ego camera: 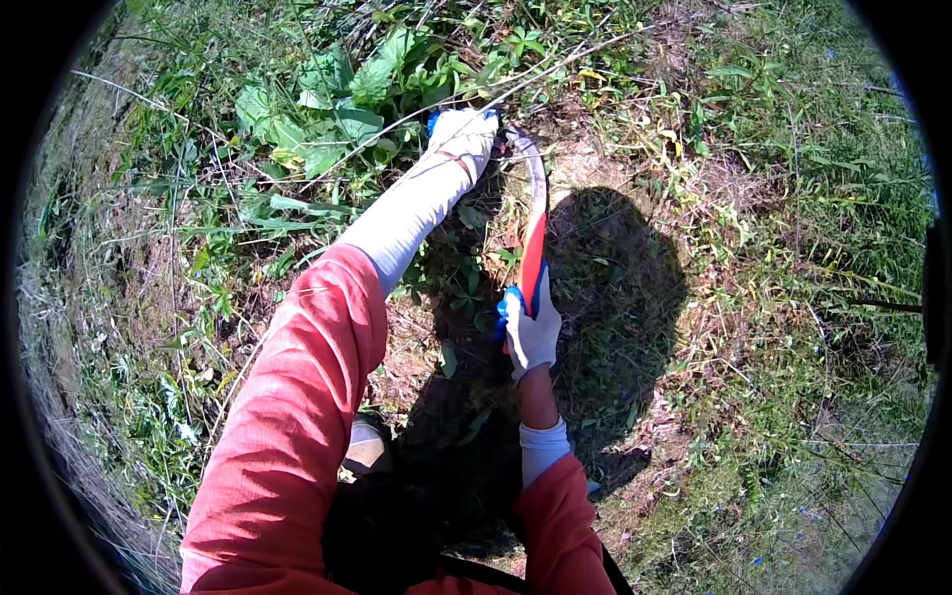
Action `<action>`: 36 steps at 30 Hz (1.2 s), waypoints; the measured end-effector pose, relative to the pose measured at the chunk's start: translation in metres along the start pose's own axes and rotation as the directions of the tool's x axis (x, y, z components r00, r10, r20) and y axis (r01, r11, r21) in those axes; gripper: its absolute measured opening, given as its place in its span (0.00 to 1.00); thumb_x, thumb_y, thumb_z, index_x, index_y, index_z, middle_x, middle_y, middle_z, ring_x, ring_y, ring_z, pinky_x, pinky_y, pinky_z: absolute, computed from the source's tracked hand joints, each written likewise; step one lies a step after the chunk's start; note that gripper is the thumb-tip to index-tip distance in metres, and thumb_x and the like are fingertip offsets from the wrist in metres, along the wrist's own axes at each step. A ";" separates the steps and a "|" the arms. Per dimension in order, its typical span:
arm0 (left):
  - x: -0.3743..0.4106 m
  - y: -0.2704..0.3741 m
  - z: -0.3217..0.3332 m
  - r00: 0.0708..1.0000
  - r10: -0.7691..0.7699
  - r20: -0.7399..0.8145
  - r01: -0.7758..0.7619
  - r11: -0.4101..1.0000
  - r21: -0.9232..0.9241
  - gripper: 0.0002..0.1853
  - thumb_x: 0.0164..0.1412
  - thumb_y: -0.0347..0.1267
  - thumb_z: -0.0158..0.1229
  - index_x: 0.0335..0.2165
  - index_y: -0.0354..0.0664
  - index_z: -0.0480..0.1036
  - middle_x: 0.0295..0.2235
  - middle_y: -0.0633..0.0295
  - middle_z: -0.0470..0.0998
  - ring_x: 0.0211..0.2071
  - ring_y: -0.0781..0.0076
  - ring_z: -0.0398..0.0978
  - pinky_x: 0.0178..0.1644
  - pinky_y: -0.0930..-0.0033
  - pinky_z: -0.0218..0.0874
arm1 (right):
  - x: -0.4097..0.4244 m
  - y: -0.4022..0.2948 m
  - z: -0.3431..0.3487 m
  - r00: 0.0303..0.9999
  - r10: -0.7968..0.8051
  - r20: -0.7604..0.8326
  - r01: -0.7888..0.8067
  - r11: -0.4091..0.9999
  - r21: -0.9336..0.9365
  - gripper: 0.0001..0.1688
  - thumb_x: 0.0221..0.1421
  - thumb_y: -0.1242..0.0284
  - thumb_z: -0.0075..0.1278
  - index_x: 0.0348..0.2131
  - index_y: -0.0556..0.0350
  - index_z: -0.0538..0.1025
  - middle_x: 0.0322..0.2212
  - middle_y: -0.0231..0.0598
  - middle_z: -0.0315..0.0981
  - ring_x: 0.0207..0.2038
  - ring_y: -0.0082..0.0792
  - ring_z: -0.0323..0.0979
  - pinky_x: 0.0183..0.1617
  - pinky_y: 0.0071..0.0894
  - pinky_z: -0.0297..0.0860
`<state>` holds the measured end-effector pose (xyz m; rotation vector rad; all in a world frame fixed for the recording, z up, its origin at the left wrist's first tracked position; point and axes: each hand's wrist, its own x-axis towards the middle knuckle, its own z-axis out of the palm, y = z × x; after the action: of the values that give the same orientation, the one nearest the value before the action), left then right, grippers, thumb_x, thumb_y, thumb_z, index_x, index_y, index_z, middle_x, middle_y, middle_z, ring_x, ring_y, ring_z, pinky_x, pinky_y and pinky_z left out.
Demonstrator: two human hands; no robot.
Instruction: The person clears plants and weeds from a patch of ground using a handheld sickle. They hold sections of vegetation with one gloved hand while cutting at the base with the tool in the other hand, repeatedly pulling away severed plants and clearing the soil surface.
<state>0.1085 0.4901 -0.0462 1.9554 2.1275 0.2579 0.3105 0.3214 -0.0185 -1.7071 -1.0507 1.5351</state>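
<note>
My right hand [534,327], in a white glove with a blue coating, is wrapped around the orange handle of a sickle [531,253]. Its curved metal blade [534,167] reaches up and bends left, with the tip close beside my left hand. That left hand [462,135] wears a matching glove and is down among the weeds, its back towards me. The fingers are hidden, so I cannot see what lies in them. Thin dry stalks [513,89] run across it. Just left of it grows a clump of broad green leaves [320,123].
Grass and low weeds [751,297] cover the ground on the right, with cut-looking dry litter among them. My shadow [617,275] darkens the ground beside the sickle. A shoe [364,448] shows below my left sleeve. Taller grass [141,245] stands on the left.
</note>
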 end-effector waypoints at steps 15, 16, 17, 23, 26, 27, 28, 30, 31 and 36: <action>-0.071 -0.036 -0.018 0.924 0.258 -0.281 -0.332 0.907 -0.258 0.16 0.39 0.29 0.55 0.33 0.44 0.69 0.27 0.58 0.72 0.29 0.57 0.70 0.32 0.63 0.59 | -0.057 -0.015 -0.014 0.971 -0.148 -0.189 0.191 0.953 0.236 0.38 0.47 0.82 0.47 0.57 0.57 0.53 0.22 0.31 0.69 0.22 0.18 0.65 0.26 0.20 0.66; -0.071 -0.035 -0.019 0.941 0.223 -0.254 -0.288 0.923 -0.257 0.19 0.39 0.30 0.55 0.36 0.43 0.68 0.29 0.56 0.72 0.31 0.56 0.70 0.34 0.63 0.59 | -0.035 -0.016 -0.018 0.951 -0.206 -0.233 0.187 0.977 -0.101 0.39 0.46 0.81 0.47 0.57 0.56 0.53 0.22 0.35 0.69 0.21 0.19 0.65 0.27 0.21 0.66; -0.071 -0.038 -0.017 0.957 0.183 -0.223 -0.239 0.937 -0.257 0.21 0.39 0.30 0.55 0.38 0.42 0.67 0.32 0.54 0.72 0.34 0.55 0.70 0.37 0.63 0.60 | -0.020 -0.041 -0.012 0.949 -0.253 -0.187 0.184 0.930 -0.319 0.39 0.47 0.80 0.48 0.57 0.53 0.52 0.21 0.39 0.69 0.21 0.21 0.66 0.27 0.22 0.65; -0.043 -0.029 -0.012 0.723 0.191 -0.664 -0.374 0.916 -0.144 0.30 0.36 0.31 0.58 0.44 0.41 0.65 0.43 0.50 0.68 0.40 0.53 0.68 0.42 0.65 0.61 | 0.028 -0.065 -0.003 0.908 -0.415 0.063 0.320 0.588 -0.743 0.41 0.49 0.73 0.48 0.59 0.48 0.48 0.25 0.48 0.70 0.25 0.41 0.68 0.30 0.36 0.65; -0.012 -0.010 -0.027 0.882 0.065 -0.466 -0.171 0.967 -0.189 0.19 0.47 0.30 0.51 0.41 0.44 0.66 0.39 0.50 0.69 0.35 0.52 0.69 0.38 0.60 0.62 | 0.003 -0.063 -0.008 0.955 -0.294 0.038 0.215 0.601 -0.770 0.42 0.50 0.70 0.48 0.59 0.50 0.45 0.27 0.51 0.70 0.30 0.49 0.70 0.34 0.42 0.65; 0.000 -0.022 -0.015 0.927 -0.058 -0.371 -0.035 0.970 -0.239 0.09 0.55 0.33 0.47 0.35 0.44 0.69 0.32 0.52 0.73 0.32 0.55 0.70 0.35 0.61 0.62 | -0.001 -0.063 -0.005 0.967 -0.253 0.033 0.189 0.622 -0.760 0.43 0.50 0.70 0.48 0.59 0.50 0.44 0.28 0.51 0.70 0.30 0.49 0.70 0.34 0.43 0.65; 0.001 -0.021 -0.011 0.979 -0.077 -0.187 0.025 0.963 -0.268 0.10 0.51 0.31 0.47 0.34 0.42 0.67 0.31 0.50 0.73 0.34 0.52 0.71 0.37 0.60 0.63 | 0.002 -0.061 -0.011 0.953 -0.301 0.034 0.212 0.584 -0.783 0.42 0.50 0.70 0.48 0.59 0.50 0.45 0.28 0.51 0.70 0.30 0.49 0.70 0.34 0.44 0.65; -0.004 -0.015 -0.008 0.999 -0.039 0.038 0.046 0.974 -0.220 0.11 0.46 0.28 0.47 0.32 0.39 0.66 0.30 0.49 0.72 0.35 0.50 0.71 0.37 0.59 0.63 | 0.017 -0.066 -0.014 0.936 -0.345 0.064 0.241 0.498 -0.833 0.42 0.50 0.70 0.48 0.59 0.50 0.45 0.28 0.50 0.70 0.30 0.49 0.70 0.34 0.44 0.65; -0.009 -0.004 -0.015 0.997 0.019 0.074 -0.007 0.987 -0.163 0.11 0.45 0.28 0.47 0.32 0.39 0.67 0.29 0.49 0.73 0.34 0.50 0.72 0.37 0.58 0.63 | 0.025 -0.070 -0.014 0.929 -0.362 0.072 0.243 0.454 -0.857 0.42 0.50 0.70 0.48 0.59 0.50 0.45 0.28 0.50 0.70 0.30 0.49 0.70 0.33 0.44 0.65; -0.011 -0.018 -0.029 0.998 -0.043 0.049 0.055 0.961 -0.271 0.10 0.43 0.31 0.51 0.29 0.41 0.69 0.25 0.50 0.73 0.31 0.51 0.72 0.36 0.57 0.63 | 0.017 -0.042 -0.005 0.965 -0.262 -0.019 0.167 0.665 -0.728 0.40 0.50 0.72 0.48 0.58 0.50 0.48 0.30 0.57 0.70 0.32 0.51 0.70 0.35 0.41 0.65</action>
<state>0.0834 0.4782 -0.0230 1.7340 1.9896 0.4684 0.3087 0.3575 0.0088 -2.0325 -1.8893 0.8697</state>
